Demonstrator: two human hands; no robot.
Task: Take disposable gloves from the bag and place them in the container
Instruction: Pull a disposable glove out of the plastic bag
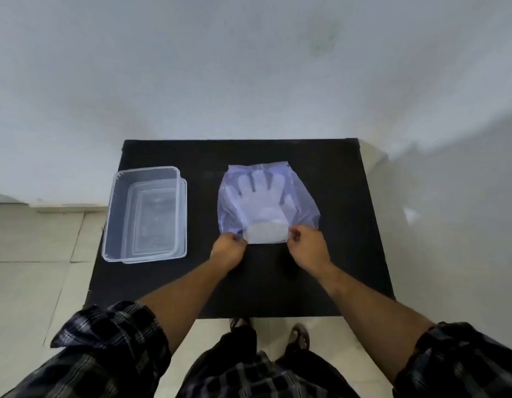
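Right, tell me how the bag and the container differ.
The bag is soft, purple-tinted film lying flat mid-table; the container is a rigid, clear box on the table's left. The bag holds gloves; the container looks empty. Left hand and right hand pinch the bag's mouth; the container is untouched. Both are see-through.

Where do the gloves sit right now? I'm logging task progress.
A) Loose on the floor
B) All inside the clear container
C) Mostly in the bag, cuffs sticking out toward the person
C: the gloves show through the bag, cuffs pinched by the left hand and right hand.
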